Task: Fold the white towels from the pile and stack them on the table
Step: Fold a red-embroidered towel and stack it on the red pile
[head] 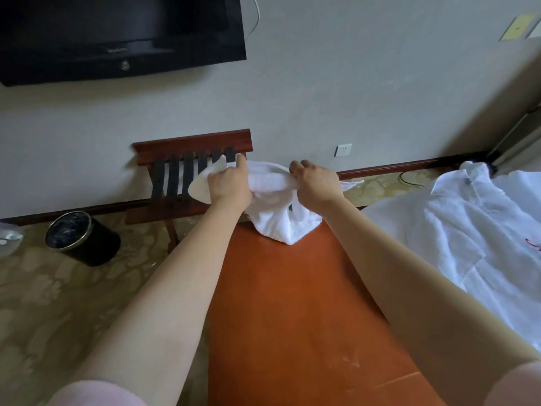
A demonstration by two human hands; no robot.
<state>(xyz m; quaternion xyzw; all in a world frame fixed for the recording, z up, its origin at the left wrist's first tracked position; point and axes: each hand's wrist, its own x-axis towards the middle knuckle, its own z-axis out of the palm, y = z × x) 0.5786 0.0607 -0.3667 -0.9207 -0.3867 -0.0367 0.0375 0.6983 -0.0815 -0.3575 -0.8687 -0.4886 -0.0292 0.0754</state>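
Towel (273, 200) hangs bunched over the desk (292, 303) far end, long axis left-right between left hand (229, 183) and right hand (314, 183), both gripping its top edge (pile (468, 235) lies nearer the right).

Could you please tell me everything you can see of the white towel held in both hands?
The white towel looks like soft terry cloth and is crumpled. It is bunched into a horizontal roll between the left hand and the right hand, which both grip it, an end sticking out past each. A loose part hangs down to the far end of the orange table; whether it touches there is unclear.
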